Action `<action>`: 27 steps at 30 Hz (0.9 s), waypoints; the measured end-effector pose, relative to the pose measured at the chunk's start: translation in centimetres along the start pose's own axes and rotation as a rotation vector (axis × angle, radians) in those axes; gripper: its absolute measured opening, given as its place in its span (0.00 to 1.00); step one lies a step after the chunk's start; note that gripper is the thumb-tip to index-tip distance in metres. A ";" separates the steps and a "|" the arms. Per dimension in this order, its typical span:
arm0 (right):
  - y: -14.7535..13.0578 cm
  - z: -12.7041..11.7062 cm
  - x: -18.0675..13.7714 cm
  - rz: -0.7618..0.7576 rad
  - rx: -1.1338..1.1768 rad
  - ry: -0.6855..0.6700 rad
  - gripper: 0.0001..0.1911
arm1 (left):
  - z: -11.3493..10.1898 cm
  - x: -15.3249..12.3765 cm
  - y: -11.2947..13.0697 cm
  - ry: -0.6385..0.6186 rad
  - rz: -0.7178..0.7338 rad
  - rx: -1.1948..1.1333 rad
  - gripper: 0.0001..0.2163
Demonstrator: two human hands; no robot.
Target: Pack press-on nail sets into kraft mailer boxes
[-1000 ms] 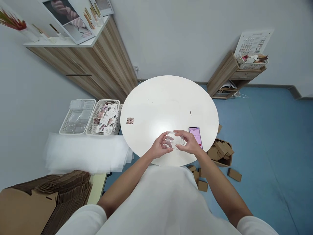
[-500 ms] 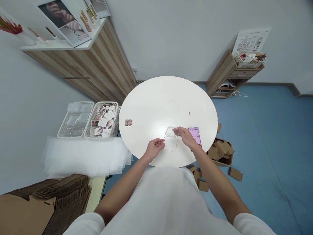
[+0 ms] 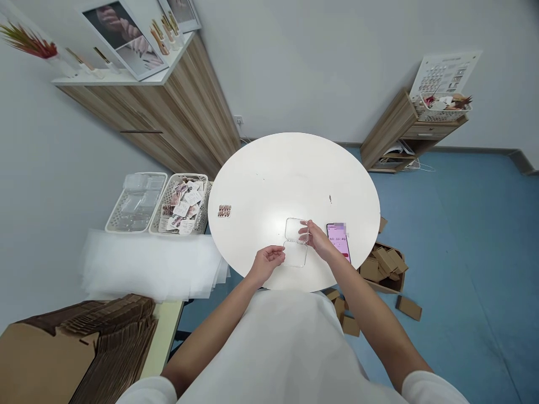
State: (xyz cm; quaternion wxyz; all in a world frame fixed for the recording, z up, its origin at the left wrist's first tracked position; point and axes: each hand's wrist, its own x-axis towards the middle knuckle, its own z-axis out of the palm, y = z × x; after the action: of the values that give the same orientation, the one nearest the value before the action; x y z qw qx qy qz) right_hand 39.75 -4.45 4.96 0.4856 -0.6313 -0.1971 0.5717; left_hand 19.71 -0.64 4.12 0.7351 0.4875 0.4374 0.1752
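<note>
Clear hinged plastic case (image 3: pixel 295 255) lies open over the near part of the white oval table (image 3: pixel 290 163), directly in front of the person, its lid (image 3: pixel 292 229) on the far side of the hinge and its base on the near side; whether the base touches the tabletop cannot be told. The right hand (image 3: pixel 313 235) has the lid by its right edge, thumb and fingers partly closed about it, with fingertips showing through the clear plastic. The left hand (image 3: pixel 269 260) is half curled, thumb and fingers drawn close together at the left edge of the base; whether they pinch it cannot be told. Just beside the right forearm lies a smartphone (image 3: pixel 339 244), its pink screen showing a running-time display. A set of brown press-on nails (image 3: pixel 224 211) lies well apart, near the table's left edge. Beyond that edge are two white perforated baskets, one with clear plastic cases (image 3: pixel 141 197), the other with printed cards (image 3: pixel 185 207). Translucent sheets (image 3: pixel 151 264) lie nearer the person, beside stacked brown cardboard (image 3: pixel 113 336). On the blue floor at right, an open carton (image 3: pixel 382 287) holds small brown boxes (image 3: pixel 385 260).
</note>
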 end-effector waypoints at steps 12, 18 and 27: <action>5.9 2.0 -5.3 -0.111 -0.178 0.159 0.24 | -0.7 1.0 -2.4 0.085 -0.044 -0.007 0.18; 6.6 2.9 -3.7 -0.101 -0.183 0.197 0.23 | -1.4 1.7 -3.9 0.138 0.016 0.084 0.17; 8.2 4.5 -1.8 -0.074 -0.244 0.242 0.22 | -3.4 2.5 -4.7 0.194 0.077 0.357 0.13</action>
State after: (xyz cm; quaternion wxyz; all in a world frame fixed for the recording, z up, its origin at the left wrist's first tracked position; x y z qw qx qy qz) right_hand 32.69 -7.83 -0.42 0.4460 -0.7420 -0.2283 0.4454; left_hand 17.53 0.79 -1.57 0.5841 0.6072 0.5114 0.1693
